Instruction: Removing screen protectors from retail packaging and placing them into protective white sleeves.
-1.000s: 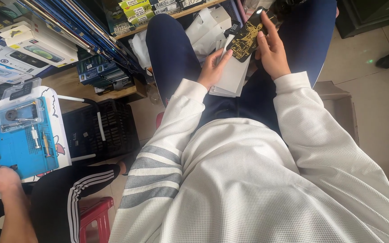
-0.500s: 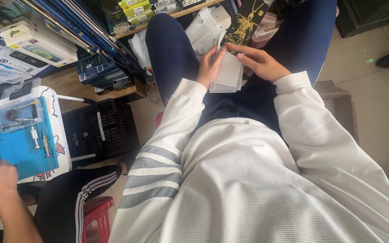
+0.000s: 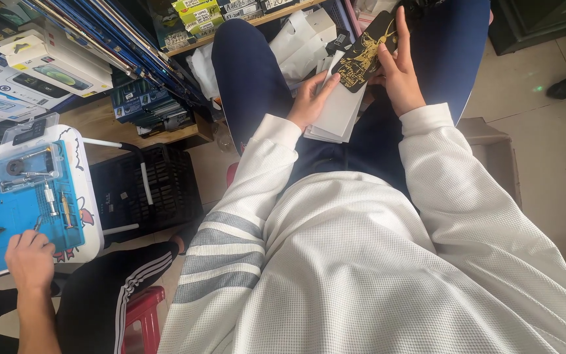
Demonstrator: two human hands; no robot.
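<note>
Hands meet over the lap of a seated person in a white sweater with grey arm stripes and dark blue trousers. The right hand (image 3: 401,75) grips a black phone case (image 3: 365,52) with a gold printed design, fingers wrapped along its right edge, holding it tilted above the knees. The left hand (image 3: 309,98) closes loosely on a stack of white flat packets (image 3: 339,115) that rests on the lap, thumb on top and fingertips near the lower end of the case; case and packets overlap at that spot. Beyond the knees stands a low wooden shelf (image 3: 139,128) crowded with boxes. To the left, another person's hand (image 3: 29,259) rests at the edge of a blue work mat (image 3: 14,213) strewn with small tools, beside a black plastic crate (image 3: 145,190).
</note>
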